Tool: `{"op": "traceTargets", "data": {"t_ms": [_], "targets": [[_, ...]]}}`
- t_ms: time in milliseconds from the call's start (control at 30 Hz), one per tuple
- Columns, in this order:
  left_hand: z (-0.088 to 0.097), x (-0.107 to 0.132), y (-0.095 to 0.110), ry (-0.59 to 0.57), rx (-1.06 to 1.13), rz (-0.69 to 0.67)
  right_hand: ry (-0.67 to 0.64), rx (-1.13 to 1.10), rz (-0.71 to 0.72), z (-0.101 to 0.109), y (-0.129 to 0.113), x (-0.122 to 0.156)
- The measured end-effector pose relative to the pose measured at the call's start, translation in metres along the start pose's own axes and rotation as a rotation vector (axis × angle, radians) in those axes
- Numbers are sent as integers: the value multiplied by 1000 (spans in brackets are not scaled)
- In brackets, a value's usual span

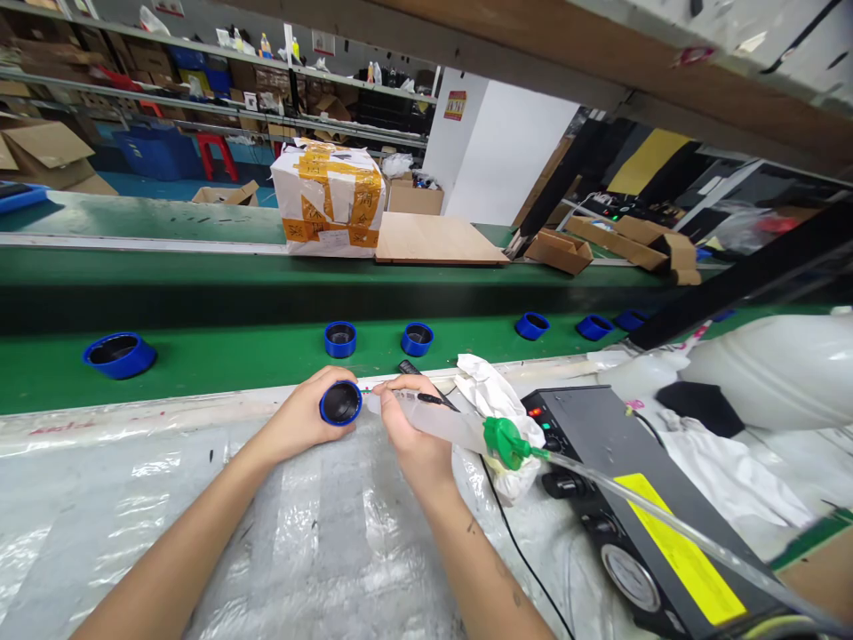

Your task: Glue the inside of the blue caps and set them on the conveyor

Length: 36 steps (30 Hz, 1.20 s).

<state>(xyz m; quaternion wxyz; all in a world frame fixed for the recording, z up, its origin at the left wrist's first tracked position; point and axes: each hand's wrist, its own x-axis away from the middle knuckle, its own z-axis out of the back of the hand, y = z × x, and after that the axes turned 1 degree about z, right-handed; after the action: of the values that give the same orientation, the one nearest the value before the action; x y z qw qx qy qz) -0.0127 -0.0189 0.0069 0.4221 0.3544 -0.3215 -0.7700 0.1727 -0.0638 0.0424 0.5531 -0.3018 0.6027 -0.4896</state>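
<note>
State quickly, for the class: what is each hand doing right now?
Left hand: closed, holding a blue round cap.
Right hand: closed, holding a dispensing syringe.

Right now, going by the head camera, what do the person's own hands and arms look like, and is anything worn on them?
The left hand and right hand are bare, with no gloves, and no rings or watch show. The left forearm and right forearm are bare too, with no sleeves in view. The right forearm has small dark marks, possibly tattoos.
</note>
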Motion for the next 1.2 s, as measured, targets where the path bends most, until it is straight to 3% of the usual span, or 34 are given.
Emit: {"op": "traceTargets", "data": {"t_ms": [200, 333, 400, 500, 567, 633, 733, 800, 900, 967, 1033, 1200], "targets": [[-7, 2, -2, 88, -56, 40, -34, 55, 19, 4, -3, 1], [-1, -2, -5, 185, -119, 103, -19, -59, -26, 8, 0, -2], [14, -5, -11, 332, -199, 181, 13, -114, -54, 9, 3, -4], [51, -6, -29, 627, -372, 428, 54, -153, -83, 9, 6, -7], [75, -2, -43, 649, -483, 599, 56, -165, -91, 8, 7, -7], [91, 2, -54, 555, -496, 713, 49, -174, -97, 6, 8, -6], [94, 4, -58, 560, -647, 603, 48, -203, -106, 2, 7, -4], [81, -1, -54, 589, -759, 389, 57, -228, -111, -1, 4, -2], [51, -15, -49, 449, -738, 115, 67, -250, -111, -3, -2, 1], [35, -23, -50, 350, -678, 116, 73, -242, -103, -2, -5, 2], [26, -26, -53, 322, -594, 178, 84, -228, -97, -1, -7, 3], [32, -13, -44, 284, -363, 81, 84, -225, -103, 1, -4, -1]]}}
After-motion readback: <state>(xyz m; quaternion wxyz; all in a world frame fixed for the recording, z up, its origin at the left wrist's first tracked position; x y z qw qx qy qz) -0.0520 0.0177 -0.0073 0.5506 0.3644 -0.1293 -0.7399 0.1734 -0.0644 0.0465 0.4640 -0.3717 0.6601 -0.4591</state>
